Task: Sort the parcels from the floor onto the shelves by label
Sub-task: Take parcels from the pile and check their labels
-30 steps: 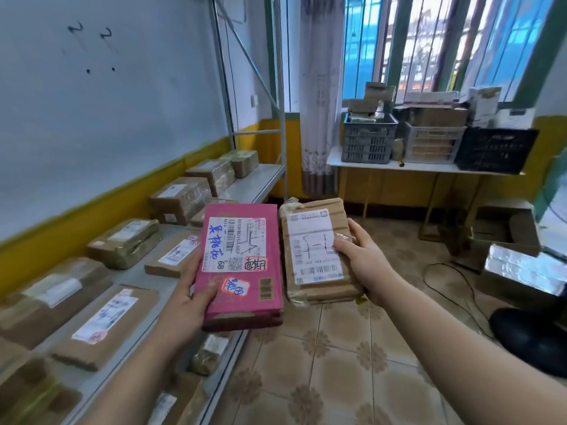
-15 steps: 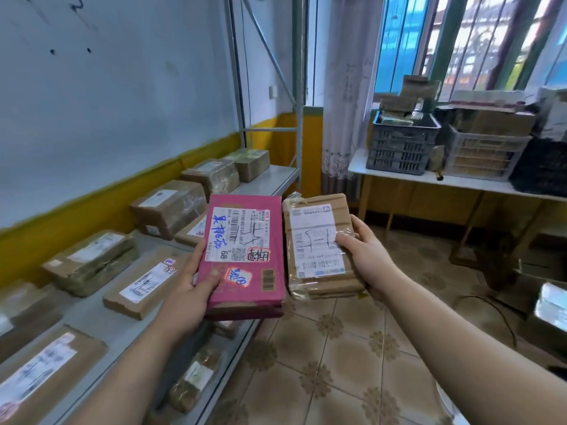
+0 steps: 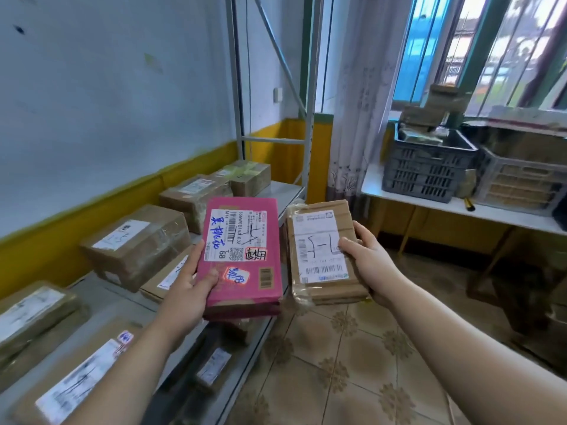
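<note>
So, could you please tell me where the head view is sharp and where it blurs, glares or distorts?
Head view: the labels on the pink parcel and brown parcel are fairly sharp; the lower-left parcels on the shelf smear with blur; the window glares with daylight; the shelf upright leans, a wide-angle distortion.

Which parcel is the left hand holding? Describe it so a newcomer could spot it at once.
Start at the grey metal shelf along the left wall; by its front edge the left hand grips a flat pink parcel. Blue handwriting marks its label, and no other parcel is pink: the brown parcel in the right hand beside it matches the shelf's brown boxes.
</note>
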